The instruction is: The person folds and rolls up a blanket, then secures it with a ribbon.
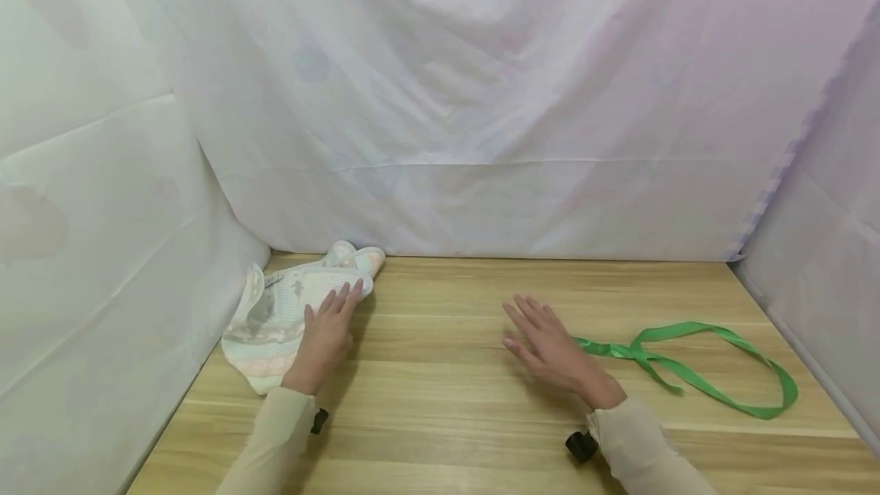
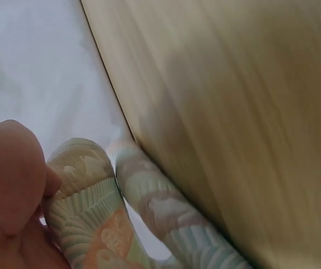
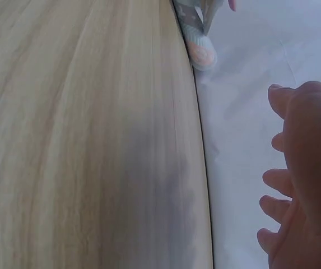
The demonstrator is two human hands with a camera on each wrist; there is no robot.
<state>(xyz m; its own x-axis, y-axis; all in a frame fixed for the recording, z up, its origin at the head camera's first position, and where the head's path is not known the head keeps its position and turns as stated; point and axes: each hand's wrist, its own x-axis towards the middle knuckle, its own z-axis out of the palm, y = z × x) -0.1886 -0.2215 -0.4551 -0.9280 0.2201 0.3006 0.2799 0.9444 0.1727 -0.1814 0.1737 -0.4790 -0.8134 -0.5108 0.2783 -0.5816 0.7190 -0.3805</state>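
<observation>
A soft pastel cloth piece (image 1: 264, 354), white, pink and pale blue with two rounded tabs, lies in loose folds at the table's left back. My left hand (image 1: 326, 338) lies over its right side with fingers spread. In the left wrist view the thumb and a fingertip are right beside one ribbed tab (image 2: 90, 196). My right hand (image 1: 550, 346) hovers over the table's middle right, fingers extended and holding nothing. Just beyond its wrist side is a green ribbon (image 1: 777, 388) tied in a knot with a large loop; one end of it is hidden behind the hand.
The wood-grain table (image 1: 440, 403) meets a white curtain (image 1: 447, 197) along its back edge. White sheets also hang at the left (image 1: 89, 250) and right (image 1: 825, 266). Small black devices (image 1: 581, 447) are worn at both wrists.
</observation>
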